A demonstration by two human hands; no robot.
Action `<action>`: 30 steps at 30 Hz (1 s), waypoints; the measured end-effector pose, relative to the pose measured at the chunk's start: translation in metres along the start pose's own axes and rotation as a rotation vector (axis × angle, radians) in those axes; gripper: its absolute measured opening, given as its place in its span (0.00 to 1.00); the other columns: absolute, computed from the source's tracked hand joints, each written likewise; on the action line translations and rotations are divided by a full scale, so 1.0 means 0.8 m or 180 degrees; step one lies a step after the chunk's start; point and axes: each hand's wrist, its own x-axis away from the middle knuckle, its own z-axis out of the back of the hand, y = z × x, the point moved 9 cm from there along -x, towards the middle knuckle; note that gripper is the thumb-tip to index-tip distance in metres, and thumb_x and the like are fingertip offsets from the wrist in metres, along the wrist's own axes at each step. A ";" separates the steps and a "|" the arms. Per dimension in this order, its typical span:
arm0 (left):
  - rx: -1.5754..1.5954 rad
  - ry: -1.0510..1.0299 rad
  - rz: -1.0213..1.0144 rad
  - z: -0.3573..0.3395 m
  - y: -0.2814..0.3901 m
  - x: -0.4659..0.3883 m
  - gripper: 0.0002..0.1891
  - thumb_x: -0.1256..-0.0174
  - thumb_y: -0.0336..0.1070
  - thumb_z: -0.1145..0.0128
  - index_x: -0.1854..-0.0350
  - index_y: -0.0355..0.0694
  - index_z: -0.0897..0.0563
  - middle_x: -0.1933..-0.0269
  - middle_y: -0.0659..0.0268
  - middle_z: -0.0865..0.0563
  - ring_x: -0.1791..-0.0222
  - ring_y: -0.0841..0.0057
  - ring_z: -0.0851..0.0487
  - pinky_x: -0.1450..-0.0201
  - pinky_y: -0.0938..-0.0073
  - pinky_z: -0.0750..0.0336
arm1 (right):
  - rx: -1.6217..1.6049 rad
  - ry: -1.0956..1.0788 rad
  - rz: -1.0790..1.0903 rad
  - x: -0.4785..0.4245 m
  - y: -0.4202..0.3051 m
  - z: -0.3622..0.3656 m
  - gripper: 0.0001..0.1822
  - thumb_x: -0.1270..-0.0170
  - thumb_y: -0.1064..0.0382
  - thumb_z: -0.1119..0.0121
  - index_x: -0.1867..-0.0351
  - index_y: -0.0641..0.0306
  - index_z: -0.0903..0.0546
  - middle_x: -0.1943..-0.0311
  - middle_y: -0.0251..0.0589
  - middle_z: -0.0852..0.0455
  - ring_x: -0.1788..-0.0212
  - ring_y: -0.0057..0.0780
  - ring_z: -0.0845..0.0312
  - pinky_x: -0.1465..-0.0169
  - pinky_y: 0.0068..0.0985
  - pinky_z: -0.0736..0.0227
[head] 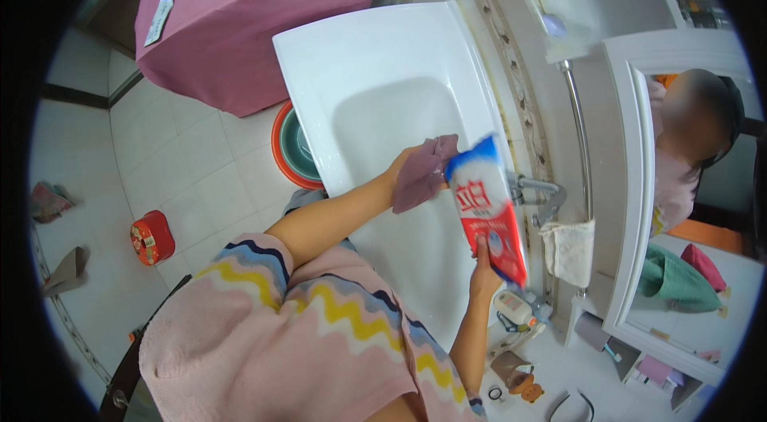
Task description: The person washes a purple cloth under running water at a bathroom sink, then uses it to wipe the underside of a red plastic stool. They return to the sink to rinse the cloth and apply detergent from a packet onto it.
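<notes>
Over a long white ceramic sink (389, 51), my left hand (402, 167) holds a crumpled mauve cloth (422, 176) that covers most of its fingers. My right hand (486, 269) grips the lower part of a red, white and blue plastic pouch (488, 206), its thumb lying on the front. The pouch's blue top end tilts against the cloth, and some white matter shows at that spot. Whether the pouch's end is open cannot be told. A chrome faucet (539, 188) stands just right of the pouch, partly behind it.
A table with a pink cloth (251, 21) adjoins the sink's far end. Nested red and green basins (299, 146) stand on the floor at left, a red stool (153, 237) farther off. A white towel (569, 251) hangs by the mirror cabinet; a white bottle (514, 307) stands near the sink's corner.
</notes>
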 end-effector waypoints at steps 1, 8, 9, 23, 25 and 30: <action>-0.1070 -0.0026 -0.0354 0.001 0.014 0.005 0.09 0.28 0.37 0.54 0.51 0.41 0.29 0.55 0.67 0.25 0.54 0.76 0.26 0.49 0.71 0.28 | -0.0258 0.0126 0.0026 0.004 -0.001 0.007 0.13 0.40 0.58 0.32 0.65 0.66 0.19 0.76 0.31 0.21 0.74 0.20 0.28 0.68 0.21 0.34; 0.0755 -0.0241 0.0017 0.006 -0.020 -0.007 0.04 0.29 0.32 0.55 0.59 0.39 0.29 0.60 0.69 0.26 0.58 0.81 0.26 0.54 0.76 0.29 | -0.0059 -0.0007 -0.0113 0.002 0.029 -0.008 0.12 0.40 0.62 0.33 0.63 0.67 0.21 0.73 0.32 0.20 0.75 0.19 0.28 0.70 0.20 0.33; 0.0517 -0.0190 -0.0144 0.007 -0.009 -0.006 0.02 0.30 0.31 0.55 0.61 0.40 0.29 0.61 0.69 0.25 0.59 0.82 0.26 0.56 0.77 0.29 | 0.0387 -0.0201 -0.0198 -0.005 0.031 -0.018 0.11 0.40 0.64 0.33 0.63 0.67 0.22 0.72 0.33 0.20 0.75 0.20 0.28 0.72 0.20 0.33; 0.0455 0.0131 -0.0576 0.000 0.025 -0.006 0.05 0.28 0.34 0.58 0.65 0.48 0.30 0.63 0.73 0.27 0.65 0.82 0.29 0.64 0.79 0.33 | -0.0511 0.0163 0.0009 0.015 0.036 -0.003 0.10 0.40 0.63 0.33 0.63 0.64 0.21 0.73 0.33 0.19 0.75 0.20 0.27 0.70 0.20 0.31; 0.0218 0.0009 -0.0651 -0.001 0.014 -0.004 0.05 0.27 0.35 0.58 0.66 0.48 0.30 0.63 0.73 0.26 0.64 0.82 0.29 0.64 0.78 0.32 | 0.0184 -0.0143 -0.0195 0.009 0.046 -0.018 0.10 0.40 0.62 0.33 0.63 0.64 0.21 0.73 0.34 0.19 0.74 0.20 0.28 0.70 0.20 0.31; 0.1741 0.0137 0.0228 -0.010 0.007 -0.001 0.07 0.27 0.34 0.54 0.68 0.45 0.32 0.65 0.70 0.25 0.62 0.81 0.26 0.66 0.76 0.30 | 0.0187 -0.0151 -0.0141 0.012 0.043 -0.014 0.11 0.39 0.61 0.34 0.64 0.64 0.21 0.73 0.32 0.20 0.74 0.20 0.28 0.68 0.19 0.33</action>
